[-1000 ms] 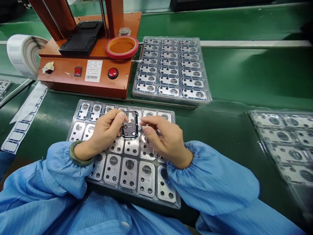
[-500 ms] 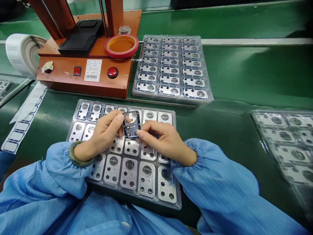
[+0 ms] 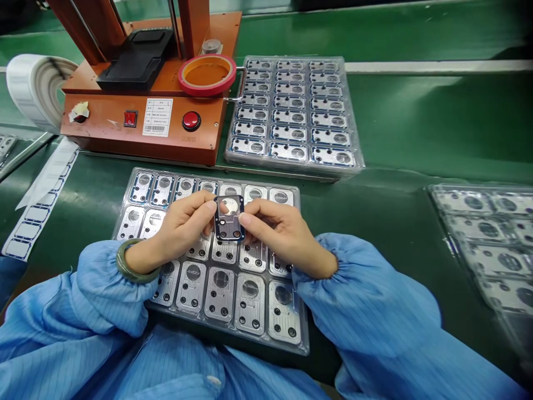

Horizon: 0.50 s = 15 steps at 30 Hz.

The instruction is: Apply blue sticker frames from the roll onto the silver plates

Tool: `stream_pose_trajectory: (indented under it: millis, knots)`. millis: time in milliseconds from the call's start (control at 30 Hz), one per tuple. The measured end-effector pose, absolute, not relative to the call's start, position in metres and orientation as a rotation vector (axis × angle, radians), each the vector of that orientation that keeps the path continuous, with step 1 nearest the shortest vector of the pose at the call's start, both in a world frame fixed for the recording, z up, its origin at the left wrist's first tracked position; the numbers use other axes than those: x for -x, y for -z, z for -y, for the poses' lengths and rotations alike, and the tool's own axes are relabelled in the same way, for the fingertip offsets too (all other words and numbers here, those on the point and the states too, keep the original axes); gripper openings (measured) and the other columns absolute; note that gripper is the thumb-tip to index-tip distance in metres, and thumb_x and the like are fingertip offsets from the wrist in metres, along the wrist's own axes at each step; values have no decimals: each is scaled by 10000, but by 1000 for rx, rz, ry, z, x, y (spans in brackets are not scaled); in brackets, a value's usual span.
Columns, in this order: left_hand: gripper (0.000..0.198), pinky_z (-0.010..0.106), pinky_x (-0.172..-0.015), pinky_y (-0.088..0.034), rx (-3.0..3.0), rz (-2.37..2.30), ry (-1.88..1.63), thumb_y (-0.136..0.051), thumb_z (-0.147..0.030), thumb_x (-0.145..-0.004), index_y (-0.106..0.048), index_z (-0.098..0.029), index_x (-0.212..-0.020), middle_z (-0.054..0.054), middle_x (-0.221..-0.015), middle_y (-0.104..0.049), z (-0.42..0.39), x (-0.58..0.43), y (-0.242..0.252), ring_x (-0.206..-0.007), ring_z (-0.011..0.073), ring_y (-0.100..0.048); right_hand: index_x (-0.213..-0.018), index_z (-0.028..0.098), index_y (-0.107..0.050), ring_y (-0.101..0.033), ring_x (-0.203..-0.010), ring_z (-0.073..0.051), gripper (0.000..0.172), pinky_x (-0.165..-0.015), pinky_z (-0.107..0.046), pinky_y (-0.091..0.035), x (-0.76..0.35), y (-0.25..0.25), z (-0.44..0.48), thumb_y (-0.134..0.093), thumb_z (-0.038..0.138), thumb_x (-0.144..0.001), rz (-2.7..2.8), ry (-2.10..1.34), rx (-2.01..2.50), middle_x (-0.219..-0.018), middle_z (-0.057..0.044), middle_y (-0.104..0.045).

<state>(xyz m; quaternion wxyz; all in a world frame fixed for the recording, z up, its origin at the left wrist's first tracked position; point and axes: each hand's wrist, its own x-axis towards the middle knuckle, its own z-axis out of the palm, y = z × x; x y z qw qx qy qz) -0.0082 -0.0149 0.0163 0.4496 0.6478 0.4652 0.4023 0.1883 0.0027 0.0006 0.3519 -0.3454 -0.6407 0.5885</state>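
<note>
A small metal plate with a dark blue border (image 3: 230, 219) is held up between both hands. My left hand (image 3: 189, 219) pinches its left edge between thumb and fingers. My right hand (image 3: 277, 230) grips the opposite edge, the thumb lying on its face. Below them lies a clear plastic tray (image 3: 303, 333) filled with rows of similar silver plates, each with a round window and small dark holes. Blue borders show on several plates in its back row (image 3: 162, 190); the front-row plates (image 3: 219, 294) look plain silver. My hands hide part of the middle rows.
Behind the tray stands an orange press machine (image 3: 137, 128) with a red tape roll (image 3: 207, 75) on it. A stack of filled trays (image 3: 293, 111) sits to its right. More plates fill a tray (image 3: 495, 244) at far right. A label roll (image 3: 39, 91) and its strip (image 3: 31, 228) lie left.
The held plate has shifted slightly right and down and turned a little more upright. My right thumb has moved up along its right edge.
</note>
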Motion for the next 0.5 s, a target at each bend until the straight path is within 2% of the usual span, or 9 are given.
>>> stream_pose_trajectory:
  millis: [333, 500]
  knots:
    - [259, 212, -513, -408, -1595, -1103, -910, -444, -296, -927, -645, -159, -837, -40, -537, -532, 14, 7, -16, -482, 81, -500, -665, 191, -524, -491, -504, -78, 301, -482, -219, -382, -188, -4, -4, -580, 389, -884, 1623, -1524, 871, -587, 40, -520]
    - [251, 215, -492, -386, -1652, -1085, -865, -454, -280, -908, -593, -168, -732, -40, -524, -518, 14, 5, -18, -478, 85, -479, -674, 189, -537, -479, -487, -83, 286, -481, -220, -362, -190, -3, -6, -535, 356, -906, 1675, -1481, 936, -538, 41, -521]
